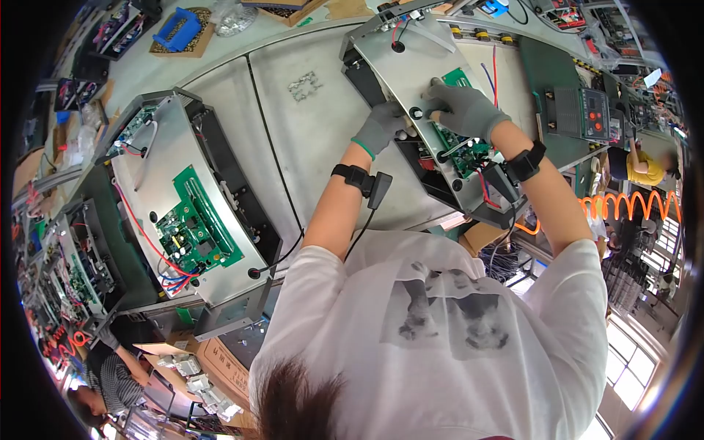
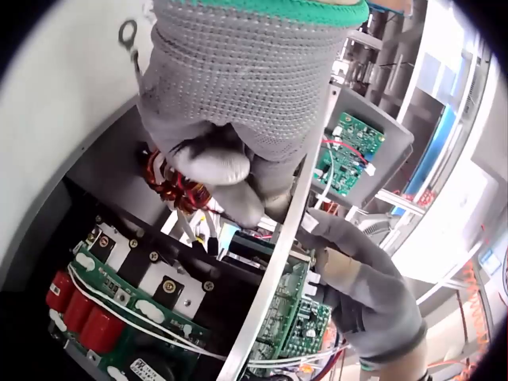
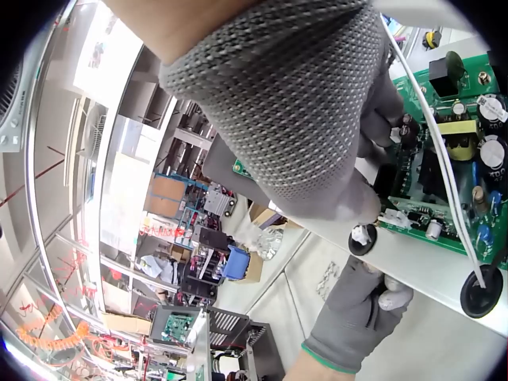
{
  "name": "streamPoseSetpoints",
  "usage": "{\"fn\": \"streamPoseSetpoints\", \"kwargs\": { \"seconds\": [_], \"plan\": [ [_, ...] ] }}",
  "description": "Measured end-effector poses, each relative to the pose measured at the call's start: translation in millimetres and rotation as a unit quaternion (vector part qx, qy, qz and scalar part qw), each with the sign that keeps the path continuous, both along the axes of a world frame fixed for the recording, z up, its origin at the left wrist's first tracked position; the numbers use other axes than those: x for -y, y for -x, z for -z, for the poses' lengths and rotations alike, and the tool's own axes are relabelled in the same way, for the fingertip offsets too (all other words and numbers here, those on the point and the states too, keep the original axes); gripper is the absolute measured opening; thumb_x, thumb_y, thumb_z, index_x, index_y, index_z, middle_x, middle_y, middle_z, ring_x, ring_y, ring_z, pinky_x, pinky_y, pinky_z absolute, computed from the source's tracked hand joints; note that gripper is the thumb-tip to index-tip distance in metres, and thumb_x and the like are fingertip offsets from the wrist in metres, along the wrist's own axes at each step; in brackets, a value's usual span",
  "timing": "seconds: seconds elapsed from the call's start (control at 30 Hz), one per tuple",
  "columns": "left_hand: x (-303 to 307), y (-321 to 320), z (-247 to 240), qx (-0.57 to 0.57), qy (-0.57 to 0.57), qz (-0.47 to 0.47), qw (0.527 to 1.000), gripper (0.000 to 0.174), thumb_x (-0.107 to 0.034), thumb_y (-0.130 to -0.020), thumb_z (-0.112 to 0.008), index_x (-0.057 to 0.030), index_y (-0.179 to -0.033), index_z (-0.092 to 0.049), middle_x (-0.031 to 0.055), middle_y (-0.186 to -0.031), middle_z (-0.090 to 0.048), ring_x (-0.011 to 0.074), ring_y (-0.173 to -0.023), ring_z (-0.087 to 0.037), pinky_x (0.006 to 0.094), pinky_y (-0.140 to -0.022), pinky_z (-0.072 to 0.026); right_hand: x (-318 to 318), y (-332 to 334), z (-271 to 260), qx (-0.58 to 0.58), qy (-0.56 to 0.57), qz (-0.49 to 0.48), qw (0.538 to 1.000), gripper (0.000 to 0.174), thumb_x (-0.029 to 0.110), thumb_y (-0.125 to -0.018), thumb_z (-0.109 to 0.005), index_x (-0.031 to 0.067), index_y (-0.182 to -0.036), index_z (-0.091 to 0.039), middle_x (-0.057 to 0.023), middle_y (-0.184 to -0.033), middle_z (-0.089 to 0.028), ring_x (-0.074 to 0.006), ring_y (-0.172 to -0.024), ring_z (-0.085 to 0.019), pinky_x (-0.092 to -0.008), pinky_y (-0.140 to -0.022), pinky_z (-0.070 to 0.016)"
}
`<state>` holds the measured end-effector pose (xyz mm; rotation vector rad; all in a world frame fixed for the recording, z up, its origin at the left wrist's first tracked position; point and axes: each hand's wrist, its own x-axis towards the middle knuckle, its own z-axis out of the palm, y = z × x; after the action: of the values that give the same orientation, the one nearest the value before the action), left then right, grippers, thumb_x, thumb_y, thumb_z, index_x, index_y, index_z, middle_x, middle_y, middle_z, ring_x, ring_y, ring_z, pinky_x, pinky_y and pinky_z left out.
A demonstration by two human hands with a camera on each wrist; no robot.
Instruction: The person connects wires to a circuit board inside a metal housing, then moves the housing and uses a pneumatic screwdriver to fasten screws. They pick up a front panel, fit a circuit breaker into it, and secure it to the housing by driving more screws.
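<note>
Both hands, in grey gloves, work at the right-hand metal chassis (image 1: 389,62). My left hand (image 1: 383,128) reaches in at its side, under the plate; in the left wrist view its bent fingers are beside a copper-wound coil (image 2: 184,193) and wires. Over the plate, my right hand (image 1: 469,110) bends its fingers down at the end of a green circuit board (image 3: 452,246). A black grommet (image 3: 355,246) with a whitish piece in it lies between the hands. The fingertips are partly hidden, so I cannot tell what either hand pinches.
A second chassis (image 1: 139,191) with its own green board (image 1: 202,235) stands on the left. Small metal parts (image 1: 304,86) lie on the bench between. Further off are a blue bin (image 1: 178,31), a control box with red buttons (image 1: 594,114) and an orange coiled hose (image 1: 631,207).
</note>
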<state>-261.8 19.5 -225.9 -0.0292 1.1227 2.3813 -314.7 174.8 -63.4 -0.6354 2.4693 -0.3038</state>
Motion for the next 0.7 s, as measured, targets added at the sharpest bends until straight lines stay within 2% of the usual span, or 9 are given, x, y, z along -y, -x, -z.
{"fn": "streamPoseSetpoints", "kwargs": {
  "seconds": [0.03, 0.07, 0.13, 0.2, 0.37, 0.5, 0.57, 0.6, 0.7],
  "plan": [
    [1.1, -2.1, -9.3, 0.026, 0.133, -0.021, 0.991, 0.015, -0.005, -0.083, -0.059, 0.0012, -0.097, -0.060, 0.0056, -0.078, -0.061, 0.0103, -0.062, -0.053, 0.0229, -0.057, -0.0421, -1.5, 0.3, 4.4, -0.014, 0.003, -0.020, 1.000, 0.034, 0.020, -0.081, -0.063, 0.0073, -0.111, -0.056, -0.0151, -0.107, -0.062, -0.0322, -0.099, -0.060, -0.0368, -0.087, -0.0465],
    [0.0, -3.9, -14.1, 0.040, 0.189, -0.046, 0.980, 0.016, -0.001, -0.080, -0.057, 0.0033, -0.095, -0.062, 0.0070, -0.076, -0.063, 0.0099, -0.060, -0.053, 0.0224, -0.057, -0.0434, -1.6, 2.4, 8.4, -0.029, 0.007, -0.043, 0.999, 0.032, 0.022, -0.080, -0.064, 0.0076, -0.108, -0.058, -0.0142, -0.106, -0.062, -0.0319, -0.099, -0.059, -0.0367, -0.087, -0.0467],
    [-2.8, -9.3, -12.1, 0.021, 0.138, -0.049, 0.989, 0.018, 0.000, -0.079, -0.056, 0.0036, -0.096, -0.061, 0.0063, -0.076, -0.063, 0.0100, -0.060, -0.053, 0.0226, -0.056, -0.0429, 12.2, 5.1, 3.2, -0.049, 0.016, -0.071, 0.996, 0.030, 0.023, -0.079, -0.065, 0.0079, -0.105, -0.060, -0.0132, -0.105, -0.062, -0.0316, -0.099, -0.059, -0.0365, -0.086, -0.0470],
    [-7.8, -19.5, -5.2, 0.006, 0.088, -0.045, 0.995, 0.019, 0.002, -0.078, -0.055, 0.0038, -0.097, -0.060, 0.0057, -0.075, -0.062, 0.0100, -0.061, -0.053, 0.0228, -0.056, -0.0425, 32.1, -4.4, -2.2, -0.154, -0.158, -0.176, 0.959, 0.029, 0.030, -0.078, -0.067, 0.0084, -0.096, -0.063, -0.0105, -0.097, -0.061, -0.0299, -0.094, -0.059, -0.0375, -0.081, -0.0479],
    [-9.4, -31.7, -8.9, -0.018, 0.025, -0.123, 0.992, 0.016, -0.002, -0.086, -0.051, 0.0021, -0.099, -0.059, 0.0066, -0.082, -0.061, 0.0101, -0.065, -0.053, 0.0229, -0.055, -0.0401, 55.4, -16.8, 10.2, -0.130, -0.271, -0.212, 0.930, 0.030, 0.039, -0.077, -0.063, 0.0129, -0.092, -0.064, -0.0074, -0.092, -0.061, -0.0252, -0.091, -0.060, -0.0366, -0.076, -0.0483],
    [4.2, -35.8, -23.5, -0.049, 0.157, -0.119, 0.979, 0.017, -0.002, -0.087, -0.048, 0.0014, -0.100, -0.060, 0.0082, -0.087, -0.062, 0.0098, -0.066, -0.052, 0.0225, -0.055, -0.0411, 40.2, 3.0, 21.3, -0.175, -0.221, -0.200, 0.938, 0.027, 0.036, -0.086, -0.056, 0.0107, -0.087, -0.064, -0.0091, -0.086, -0.063, -0.0279, -0.086, -0.062, -0.0389, -0.074, -0.0487],
    [8.8, -38.2, -30.3, 0.023, 0.115, -0.369, 0.922, 0.021, 0.000, -0.088, -0.045, -0.0002, -0.103, -0.060, 0.0068, -0.087, -0.064, 0.0088, -0.070, -0.056, 0.0213, -0.059, -0.0444, 32.9, 17.9, -4.7, -0.166, -0.214, -0.182, 0.945, 0.026, 0.034, -0.088, -0.053, 0.0103, -0.087, -0.064, -0.0094, -0.085, -0.064, -0.0290, -0.085, -0.063, -0.0399, -0.074, -0.0488],
    [15.9, -40.2, -21.2, 0.000, 0.192, -0.408, 0.893, 0.022, 0.001, -0.088, -0.043, -0.0002, -0.103, -0.060, 0.0070, -0.088, -0.064, 0.0075, -0.065, -0.053, 0.0211, -0.058, -0.0436, 24.6, 28.5, -21.8, -0.181, -0.186, -0.144, 0.955, 0.028, 0.034, -0.089, -0.052, 0.0094, -0.086, -0.064, -0.0101, -0.086, -0.065, -0.0303, -0.084, -0.063, -0.0416, -0.073, -0.0487],
    [25.5, -41.0, -13.0, 0.037, 0.189, -0.470, 0.862, 0.022, 0.001, -0.088, -0.043, -0.0002, -0.103, -0.059, 0.0069, -0.089, -0.064, 0.0070, -0.063, -0.051, 0.0205, -0.058, -0.0426, 3.7, 28.2, -35.6, -0.181, -0.194, -0.086, 0.960, 0.034, 0.039, -0.089, -0.050, 0.0087, -0.087, -0.066, -0.0120, -0.087, -0.066, -0.0316, -0.085, -0.064, -0.0428, -0.074, -0.0491]
  ]
}}
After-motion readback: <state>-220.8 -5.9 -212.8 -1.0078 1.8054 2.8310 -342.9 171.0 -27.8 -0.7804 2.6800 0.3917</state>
